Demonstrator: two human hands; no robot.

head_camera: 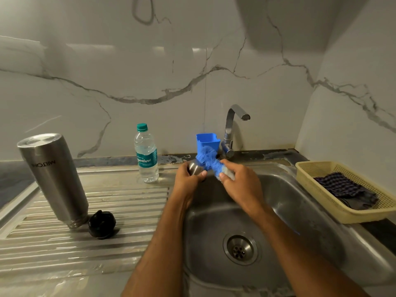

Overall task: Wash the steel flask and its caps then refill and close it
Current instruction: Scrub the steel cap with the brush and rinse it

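Over the sink [304, 211], the left hand [188, 179] grips a steel cap [194, 167]; the right hand [237, 179] holds a blue scrubber [209, 160] against it. At nine o'clock the steel flask [53, 176] stands inverted on the surface [120, 200], black cap [102, 224] beside.

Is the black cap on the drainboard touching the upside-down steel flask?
Apart. The head view shows a thin strip of ribbed drainboard between the black cap and the threaded mouth of the inverted steel flask.
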